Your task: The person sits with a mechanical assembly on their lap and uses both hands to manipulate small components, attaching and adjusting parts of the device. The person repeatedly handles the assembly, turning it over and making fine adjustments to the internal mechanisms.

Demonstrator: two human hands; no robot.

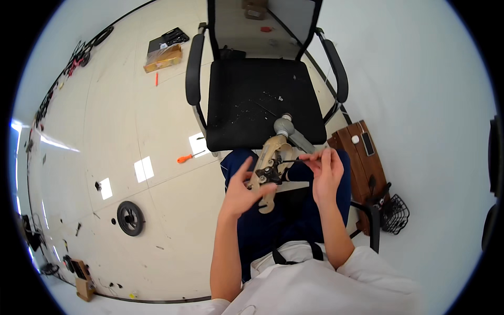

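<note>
A beige metal fork with a grey tube leans between my knees and the front of the chair seat. Bolted on it is a black mechanism that looks like a brake caliper. My left hand lies along the fork's left side, thumb and index finger spread apart, the thumb reaching across beside the black mechanism. Its other fingers are partly hidden. Between the fingertips of my right hand is pinched a thin dark rod, apparently a hex key, whose far end meets the mechanism.
A black office chair stands ahead, small white bits on its seat. To the right are a brown wooden box with a phone, and a black wire basket. A screwdriver and small wheel lie on the left floor.
</note>
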